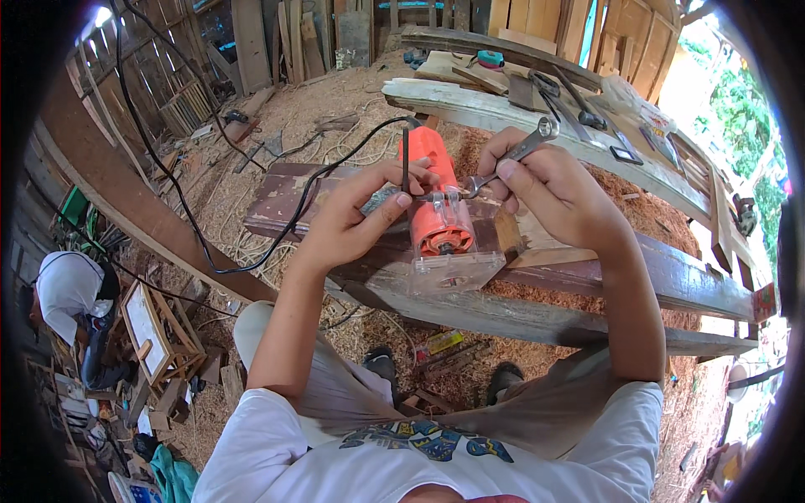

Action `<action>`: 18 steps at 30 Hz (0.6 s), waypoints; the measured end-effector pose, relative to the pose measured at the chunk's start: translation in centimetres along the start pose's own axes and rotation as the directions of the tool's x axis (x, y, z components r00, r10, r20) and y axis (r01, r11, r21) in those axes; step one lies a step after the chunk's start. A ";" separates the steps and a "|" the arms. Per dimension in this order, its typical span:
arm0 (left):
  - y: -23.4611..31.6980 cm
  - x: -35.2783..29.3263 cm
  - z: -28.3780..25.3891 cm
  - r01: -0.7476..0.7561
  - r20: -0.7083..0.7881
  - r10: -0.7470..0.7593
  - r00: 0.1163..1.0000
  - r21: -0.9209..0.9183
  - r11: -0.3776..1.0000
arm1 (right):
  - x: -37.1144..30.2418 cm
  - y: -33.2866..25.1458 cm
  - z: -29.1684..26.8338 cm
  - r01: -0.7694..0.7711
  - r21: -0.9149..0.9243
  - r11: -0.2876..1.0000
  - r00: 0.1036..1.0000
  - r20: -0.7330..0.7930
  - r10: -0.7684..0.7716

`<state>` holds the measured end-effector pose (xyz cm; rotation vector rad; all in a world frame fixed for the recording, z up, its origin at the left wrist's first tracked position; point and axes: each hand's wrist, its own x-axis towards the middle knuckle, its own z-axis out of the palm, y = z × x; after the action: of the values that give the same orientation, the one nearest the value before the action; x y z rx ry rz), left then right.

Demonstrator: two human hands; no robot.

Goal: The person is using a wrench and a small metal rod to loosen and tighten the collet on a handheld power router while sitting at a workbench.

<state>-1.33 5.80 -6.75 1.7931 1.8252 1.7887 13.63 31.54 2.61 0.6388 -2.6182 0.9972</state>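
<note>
An orange trim router (pixel 444 233) with a clear plastic base (pixel 457 275) lies on its side on dark wooden boards in front of me. My left hand (pixel 356 214) is at its left side, thumb and fingers closed on a dark L-shaped hex key (pixel 406 163). The key's long arm stands up, and its other end meets the clamp (pixel 446 198) around the router. From the right, my right hand (pixel 558 189) grips a combination wrench (pixel 528 149). The wrench's lower end is at the clamp's right side; its exact fit there cannot be made out.
A black cord (pixel 289 226) loops leftward from the router. Beyond it, a pale plank (pixel 478 102) bears a hammer (pixel 587 117) and a teal tape measure (pixel 490 59). Shavings cover the floor (pixel 335 92). Another person (pixel 67 293) bends by a wooden frame (pixel 151 331) at left.
</note>
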 end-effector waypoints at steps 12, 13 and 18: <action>-0.4 -0.2 -0.2 -0.002 0.027 0.001 1.000 0.053 0.999 | 0.0 -1.7 0.2 0.115 -0.089 0.989 0.992 0.069 -0.109; -0.4 -0.3 -0.3 -0.001 0.024 -0.001 1.000 0.064 0.998 | 0.0 -1.8 0.2 0.077 -0.062 0.995 0.994 0.082 -0.072; 0.2 -0.1 -0.2 -0.012 0.034 0.009 0.999 0.087 0.996 | -0.3 -1.7 0.0 0.066 -0.023 0.998 0.995 0.075 -0.065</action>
<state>-1.31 5.58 -6.61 1.8536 1.9135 1.6969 14.69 30.48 3.45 0.7648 -2.6508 0.9364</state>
